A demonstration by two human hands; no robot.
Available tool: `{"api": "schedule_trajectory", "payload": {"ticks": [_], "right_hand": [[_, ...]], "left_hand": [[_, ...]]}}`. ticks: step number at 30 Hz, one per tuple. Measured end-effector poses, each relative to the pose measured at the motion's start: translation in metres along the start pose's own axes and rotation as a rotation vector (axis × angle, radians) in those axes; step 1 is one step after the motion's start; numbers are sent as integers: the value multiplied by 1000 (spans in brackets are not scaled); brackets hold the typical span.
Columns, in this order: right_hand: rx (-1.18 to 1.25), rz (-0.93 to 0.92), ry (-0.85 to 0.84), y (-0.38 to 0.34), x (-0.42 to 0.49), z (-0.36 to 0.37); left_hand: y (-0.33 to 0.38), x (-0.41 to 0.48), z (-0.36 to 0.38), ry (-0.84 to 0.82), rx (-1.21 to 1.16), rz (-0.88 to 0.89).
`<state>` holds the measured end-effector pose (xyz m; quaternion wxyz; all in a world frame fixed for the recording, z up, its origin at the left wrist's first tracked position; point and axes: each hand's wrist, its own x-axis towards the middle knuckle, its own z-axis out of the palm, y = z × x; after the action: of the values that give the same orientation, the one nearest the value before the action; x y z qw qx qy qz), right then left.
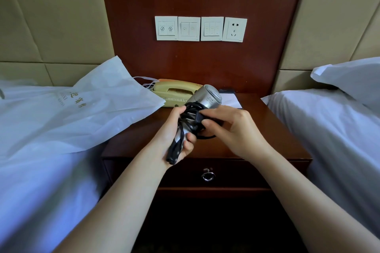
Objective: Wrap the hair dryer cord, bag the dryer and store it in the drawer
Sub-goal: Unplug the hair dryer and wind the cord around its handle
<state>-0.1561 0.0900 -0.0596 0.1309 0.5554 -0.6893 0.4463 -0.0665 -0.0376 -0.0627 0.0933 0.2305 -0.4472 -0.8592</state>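
A: Silver metal and black plastic are what is seen at the centre: the small silver hair dryer (207, 96) is held above the dark red-brown wooden nightstand (267, 129), with its grilled rear end pointing up and away.

B: Which step is judged to be in hand?

A: The wrapping. The black rubber cord (190, 117) is coiled in several loops around the handle, and a short loop is left hanging below. The handle is gripped by the left hand (174, 131), fingers closed around it and over the coils. The right hand (232, 127) is closed on the cord's end, pinched between thumb and fingers; whether the plug itself is held cannot be told.

B: What is called for next?

A: The loose end would probably need to be tucked under the coils so the wrap holds. Then the white plastic bag with printed lettering (82, 109), lying on the white-sheeted bed to the left, would have to be opened and the dryer slid in.

B: And the storage?

A: The dark wooden drawer with a metal ring pull (208, 175) is shut below the nightstand top; it would have to be drawn out by the ring.
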Motion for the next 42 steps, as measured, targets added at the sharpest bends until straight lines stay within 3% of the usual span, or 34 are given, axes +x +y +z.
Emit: {"api": "schedule_trajectory", "payload": {"ticks": [6, 13, 17, 20, 24, 30, 38, 42], "right_hand": [[283, 134, 49, -6, -4, 4], [150, 80, -1, -9, -6, 4], [-79, -23, 82, -12, -4, 3], [-90, -20, 154, -18, -2, 3], [89, 53, 72, -22, -3, 6], [183, 74, -83, -15, -6, -3], [250, 65, -96, -12, -8, -5], [189, 97, -97, -11, -9, 1]], "left_hand": [[-3, 4, 5, 29, -5, 40], [-3, 5, 5, 67, -7, 82], [-3, 1, 9, 39, -72, 144], [-4, 3, 9, 15, -154, 180], [-2, 1, 6, 86, -108, 181], [3, -3, 3, 35, 1, 262], [0, 0, 5, 60, 225, 386], [1, -1, 6, 5, 123, 437]]}}
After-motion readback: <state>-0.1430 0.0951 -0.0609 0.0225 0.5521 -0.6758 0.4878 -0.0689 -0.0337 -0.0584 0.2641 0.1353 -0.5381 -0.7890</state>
